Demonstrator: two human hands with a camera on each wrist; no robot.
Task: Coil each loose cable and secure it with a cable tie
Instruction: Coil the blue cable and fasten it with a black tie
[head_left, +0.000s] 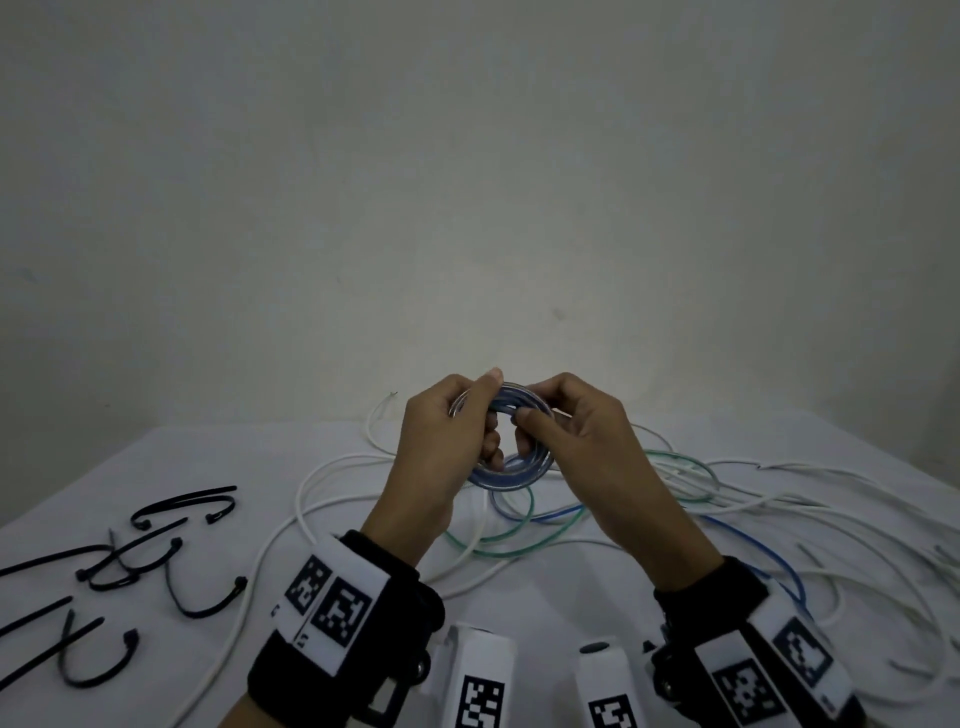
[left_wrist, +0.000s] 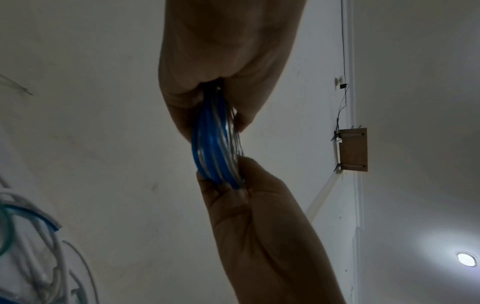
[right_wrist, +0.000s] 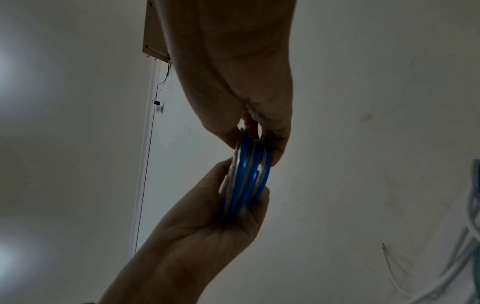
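**Both hands grasp a blue-and-clear coil above the table**

While the white cloth-covered table fills the lower half of the head view under a plain pale wall, a sprawl of loose white, green and blue cables spreads across it from 6 o'clock out to 3 o'clock. Smaller than that tangle, the left hand and right hand meet just below the view's centre, each wrist wrapped in a black band with white marker blocks. Between them they hold a round coil of blue and clear cable, raised off the table and standing nearly on edge. The left hand's fingers and thumb are curled round the coil's 9 o'clock side; the right hand's fingers pinch its 1 o'clock side. From the left wrist view the coil appears edge-on, its strands bunched between the two hands; the right wrist view shows the same bundle. A blue strand trails from the coil down into the tangle. At 8 o'clock, well apart from the hands, several black plastic cable ties lie scattered on the cloth, some bent into loops.
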